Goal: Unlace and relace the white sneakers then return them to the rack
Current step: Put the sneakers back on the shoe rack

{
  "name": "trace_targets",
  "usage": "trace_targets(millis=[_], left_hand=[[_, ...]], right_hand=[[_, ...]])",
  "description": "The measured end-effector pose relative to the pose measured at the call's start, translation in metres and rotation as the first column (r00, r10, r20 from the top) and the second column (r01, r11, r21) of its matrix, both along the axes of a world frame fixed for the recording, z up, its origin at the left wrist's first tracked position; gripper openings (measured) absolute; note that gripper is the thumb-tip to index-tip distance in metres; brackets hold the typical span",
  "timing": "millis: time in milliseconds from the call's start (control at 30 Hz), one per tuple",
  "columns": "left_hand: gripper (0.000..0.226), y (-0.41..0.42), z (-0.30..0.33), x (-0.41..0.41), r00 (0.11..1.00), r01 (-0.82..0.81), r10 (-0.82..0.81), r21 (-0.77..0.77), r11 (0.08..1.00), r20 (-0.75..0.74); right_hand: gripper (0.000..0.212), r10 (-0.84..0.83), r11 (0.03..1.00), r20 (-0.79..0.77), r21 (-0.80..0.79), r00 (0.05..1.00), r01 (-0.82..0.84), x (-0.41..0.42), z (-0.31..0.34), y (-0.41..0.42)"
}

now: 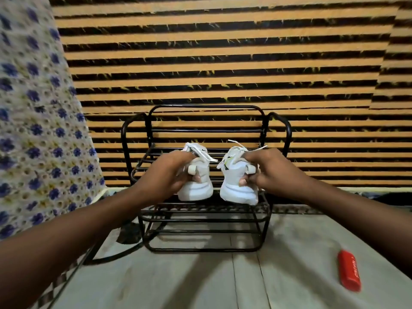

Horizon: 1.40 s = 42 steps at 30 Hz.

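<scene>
I see my left hand (170,172) wrapped around the heel of the left small white lace-up sneaker (196,175), fingers curled over the collar and thumb underneath against the heel tab. My right hand (266,172) grips the right small white sneaker (237,177) the same way, fingers hooked into the opening and thumb pressed on the back of the heel. Both shoes sit heel toward me at the top tier of the black metal wire shoe rack (200,221), side by side but apart; I cannot tell whether the soles rest fully on the bars or hang just above them. Loose white lace ends (243,146) stick up from the tongues. The rack's curved side handles rise on either side of my hands, and its lower shelves show beneath. Behind it hangs an orange-and-black striped woven cloth (223,63). A crocheted cream cover with blue flowers (38,130) drapes at my left. On the pale grey floor (200,282), well right of the rack, lies a red oblong plastic case (349,270). A dark cable (124,253) curls by the rack's left foot.
</scene>
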<state>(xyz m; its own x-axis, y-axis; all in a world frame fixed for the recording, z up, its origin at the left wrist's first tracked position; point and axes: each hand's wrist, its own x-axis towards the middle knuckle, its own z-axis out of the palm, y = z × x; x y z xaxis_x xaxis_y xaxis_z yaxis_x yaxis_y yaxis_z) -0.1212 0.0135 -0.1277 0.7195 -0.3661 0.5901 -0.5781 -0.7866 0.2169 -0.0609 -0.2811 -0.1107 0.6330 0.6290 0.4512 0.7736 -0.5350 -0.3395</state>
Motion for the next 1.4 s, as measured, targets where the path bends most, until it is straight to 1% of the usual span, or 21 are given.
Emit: trace_targets(millis=[100, 200, 267, 367, 433, 500, 600, 667, 767, 867, 1000, 1067, 1133, 1167, 1267, 1333, 1400], left_hand=[[0.023, 0.005, -0.002, 0.036, 0.999, -0.034, 0.034, 0.024, 0.999, 0.011], [0.019, 0.011, -0.005, 0.075, 0.999, -0.053, 0.053, 0.02, 0.998, -0.007], [0.019, 0.014, -0.008, 0.095, 0.995, -0.091, 0.091, 0.005, 0.996, -0.031], [0.018, 0.019, -0.016, 0.118, 0.997, -0.063, 0.063, 0.005, 0.998, -0.054], [0.021, 0.02, -0.022, 0.129, 0.997, -0.036, 0.037, 0.009, 0.999, -0.061], [0.026, 0.022, -0.027, 0.139, 0.996, -0.06, 0.059, -0.005, 0.998, -0.071], [0.032, 0.023, -0.028, 0.149, 0.993, -0.087, 0.086, -0.016, 0.996, -0.076], [0.035, 0.025, -0.026, 0.153, 0.994, -0.08, 0.079, -0.012, 0.997, -0.079], [0.035, 0.025, -0.025, 0.155, 0.992, -0.093, 0.093, 0.003, 0.996, -0.087], [0.033, 0.022, -0.025, 0.155, 0.985, -0.137, 0.133, -0.026, 0.99, -0.109], [0.033, 0.015, -0.023, 0.153, 0.974, -0.191, 0.187, -0.018, 0.981, -0.127], [0.038, 0.011, -0.023, 0.149, 0.965, -0.238, 0.236, 0.0, 0.971, -0.113], [0.046, 0.007, -0.023, 0.143, 0.965, -0.258, 0.257, -0.012, 0.966, -0.057], [0.046, 0.003, -0.024, 0.137, 0.968, -0.249, 0.249, -0.045, 0.967, -0.018], [0.032, -0.018, -0.026, 0.12, 0.974, -0.191, 0.208, -0.175, 0.966, 0.088], [0.027, -0.038, -0.026, 0.109, 0.98, -0.146, 0.175, -0.247, 0.958, 0.098], [0.025, -0.06, -0.026, 0.098, 0.988, -0.104, 0.134, -0.305, 0.947, 0.081]], right_hand=[[0.034, -0.057, 0.997, 0.003, -0.053, 0.998, 0.057, 0.041, -0.008, 0.014], [0.024, -0.081, 0.992, 0.032, -0.092, 0.996, 0.083, 0.074, -0.012, 0.028], [0.02, -0.101, 0.992, 0.005, -0.08, 0.995, 0.101, 0.09, -0.014, 0.035], [0.02, -0.141, 0.987, -0.017, -0.085, 0.99, 0.139, 0.115, -0.021, 0.043], [0.019, -0.159, 0.984, -0.025, -0.089, 0.987, 0.156, 0.129, -0.027, 0.048], [0.02, -0.161, 0.985, -0.027, -0.075, 0.987, 0.158, 0.14, -0.03, 0.052], [0.029, -0.146, 0.989, -0.07, -0.033, 0.987, 0.144, 0.149, -0.028, 0.057], [0.023, -0.145, 0.989, -0.082, -0.031, 0.986, 0.143, 0.154, -0.029, 0.059], [0.029, -0.156, 0.987, -0.046, -0.045, 0.987, 0.154, 0.155, -0.029, 0.061], [0.037, -0.168, 0.986, -0.046, -0.031, 0.985, 0.167, 0.151, -0.027, 0.061], [0.038, -0.165, 0.986, -0.02, -0.031, 0.986, 0.165, 0.147, -0.027, 0.06], [0.042, -0.18, 0.983, 0.028, -0.017, 0.983, 0.18, 0.144, -0.028, 0.056], [0.046, -0.219, 0.976, 0.114, 0.033, 0.969, 0.217, 0.139, -0.03, 0.051], [0.045, -0.244, 0.969, 0.137, 0.085, 0.96, 0.234, 0.134, -0.032, 0.048], [0.037, -0.295, 0.923, 0.11, 0.291, 0.949, 0.253, 0.113, -0.039, 0.038], [0.03, -0.33, 0.877, 0.088, 0.396, 0.94, 0.271, 0.093, -0.042, 0.029], [0.025, -0.365, 0.832, 0.056, 0.468, 0.929, 0.298, 0.072, -0.043, 0.018]])
